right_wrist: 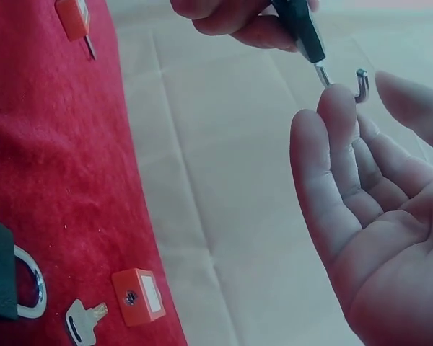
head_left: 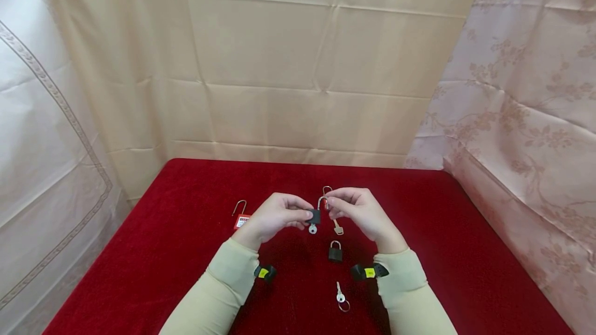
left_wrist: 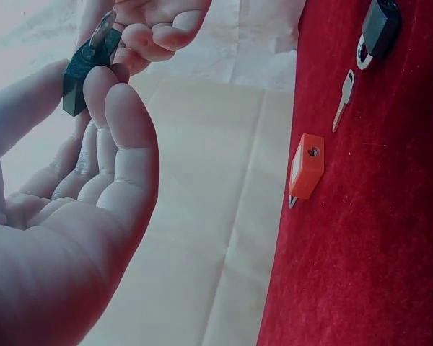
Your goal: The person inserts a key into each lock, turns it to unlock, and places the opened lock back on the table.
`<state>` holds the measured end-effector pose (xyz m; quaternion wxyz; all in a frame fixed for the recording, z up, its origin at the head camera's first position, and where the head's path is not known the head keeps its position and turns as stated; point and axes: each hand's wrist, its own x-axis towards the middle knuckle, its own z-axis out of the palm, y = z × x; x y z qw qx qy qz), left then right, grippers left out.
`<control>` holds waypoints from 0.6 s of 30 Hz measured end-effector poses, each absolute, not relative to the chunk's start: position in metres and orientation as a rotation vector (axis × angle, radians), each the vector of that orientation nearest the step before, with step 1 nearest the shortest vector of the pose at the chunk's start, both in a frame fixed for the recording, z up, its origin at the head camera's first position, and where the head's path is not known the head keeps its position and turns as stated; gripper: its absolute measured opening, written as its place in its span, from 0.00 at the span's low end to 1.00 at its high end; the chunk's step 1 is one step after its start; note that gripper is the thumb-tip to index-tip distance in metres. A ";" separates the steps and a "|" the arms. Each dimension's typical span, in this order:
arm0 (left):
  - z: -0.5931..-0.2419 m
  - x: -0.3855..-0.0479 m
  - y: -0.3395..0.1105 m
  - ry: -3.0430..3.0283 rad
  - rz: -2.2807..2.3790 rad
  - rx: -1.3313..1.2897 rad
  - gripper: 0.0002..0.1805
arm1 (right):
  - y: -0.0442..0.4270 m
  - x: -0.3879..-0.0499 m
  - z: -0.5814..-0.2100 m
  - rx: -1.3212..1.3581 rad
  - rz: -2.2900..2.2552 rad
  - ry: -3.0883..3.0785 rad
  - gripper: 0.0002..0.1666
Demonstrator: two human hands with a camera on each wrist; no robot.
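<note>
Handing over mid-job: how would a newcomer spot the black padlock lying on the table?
In the head view, find the red table, then its gold-coloured key and ringed key. Between them lies the black padlock, its shackle closed, unlike the held padlock.

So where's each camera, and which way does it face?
Head: on the head, facing forward and down at the red table; left hand, right hand and both sleeves show.
Left wrist: worn there, facing the left hand and the held black padlock; some of the right hand shows.
Right wrist: worn there, facing the right hand and the shackle; some of the left hand.
Wrist views share the held black padlock and both hands.
</note>
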<state>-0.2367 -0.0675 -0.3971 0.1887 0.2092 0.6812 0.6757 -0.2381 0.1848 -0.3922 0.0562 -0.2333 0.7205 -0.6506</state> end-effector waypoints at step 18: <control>-0.395 -0.236 -0.066 1.932 1.900 0.590 0.13 | 0.186 -0.238 -0.392 -0.722 -1.913 2.233 0.13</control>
